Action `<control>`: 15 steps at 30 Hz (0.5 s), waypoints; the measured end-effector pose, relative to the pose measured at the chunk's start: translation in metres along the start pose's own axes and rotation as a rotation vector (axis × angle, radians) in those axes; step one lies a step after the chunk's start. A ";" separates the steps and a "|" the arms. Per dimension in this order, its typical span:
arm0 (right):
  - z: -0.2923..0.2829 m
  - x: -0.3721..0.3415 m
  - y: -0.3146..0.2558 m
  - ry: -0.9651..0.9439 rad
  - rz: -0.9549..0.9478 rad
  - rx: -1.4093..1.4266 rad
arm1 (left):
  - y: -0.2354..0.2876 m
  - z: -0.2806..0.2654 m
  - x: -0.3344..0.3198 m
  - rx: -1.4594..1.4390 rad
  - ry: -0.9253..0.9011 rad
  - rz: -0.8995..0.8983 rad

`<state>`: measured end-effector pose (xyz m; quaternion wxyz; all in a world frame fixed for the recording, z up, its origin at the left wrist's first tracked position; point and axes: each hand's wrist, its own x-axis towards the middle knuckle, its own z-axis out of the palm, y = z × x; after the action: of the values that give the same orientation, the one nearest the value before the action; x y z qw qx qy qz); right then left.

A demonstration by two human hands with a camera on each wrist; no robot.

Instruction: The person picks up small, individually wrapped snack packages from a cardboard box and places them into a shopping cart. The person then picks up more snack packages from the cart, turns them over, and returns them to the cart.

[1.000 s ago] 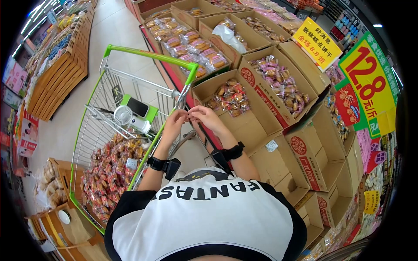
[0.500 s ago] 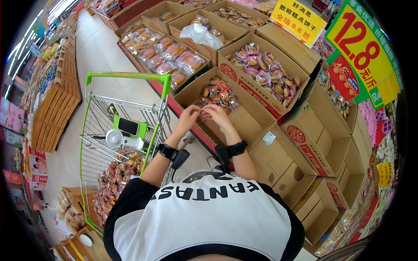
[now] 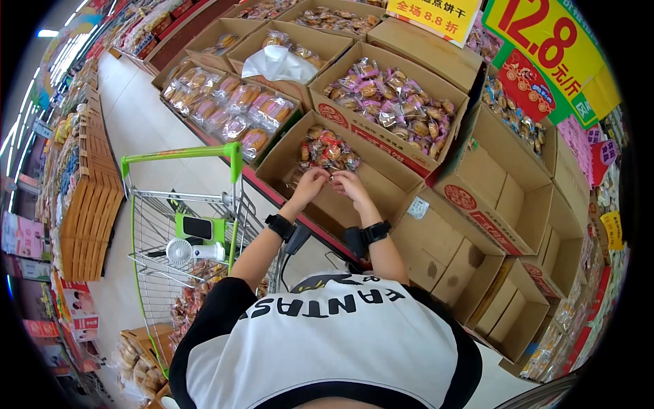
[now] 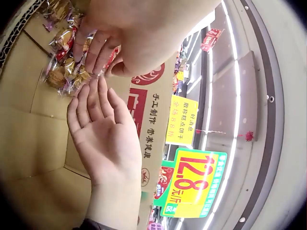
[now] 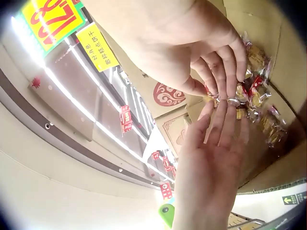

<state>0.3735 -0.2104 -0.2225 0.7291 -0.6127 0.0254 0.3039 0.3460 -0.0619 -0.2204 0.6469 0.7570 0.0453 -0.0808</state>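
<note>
Both hands hover over a cardboard box (image 3: 388, 187) part-filled with wrapped pastries (image 3: 329, 150) in red and clear film. My left hand (image 3: 308, 187) and right hand (image 3: 352, 188) meet near their fingertips, at the front of the pile. In the left wrist view, the left hand (image 4: 139, 36) reaches down from the top, and the right hand (image 4: 109, 141) shows its palm with fingers loosely extended. The right wrist view has the right hand (image 5: 192, 48) above and the left hand (image 5: 208, 160) below, fingers gently bent. No grip on a packet is plain; packets lie just behind the fingertips.
A green-handled cart (image 3: 180, 156) stands at the left, carrying a small white fan (image 3: 179, 252), a phone (image 3: 197, 228) and many packets. More pastry boxes (image 3: 390, 109) lie beyond, with emptier boxes (image 3: 501, 194) at the right. A yellow-green price sign (image 3: 545, 44) rises at the upper right.
Both hands have come from beside the cart to over the box, fingertips still close together. The cart and shelves have shifted in view as the person and camera moved.
</note>
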 end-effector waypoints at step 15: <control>-0.027 0.005 0.013 0.081 0.076 0.105 | -0.012 0.011 0.047 -0.273 0.037 -0.410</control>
<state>0.3802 -0.2325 -0.2429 0.7465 -0.5840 0.0941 0.3045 0.3897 -0.0721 -0.2425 0.7122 0.6390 0.2203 -0.1894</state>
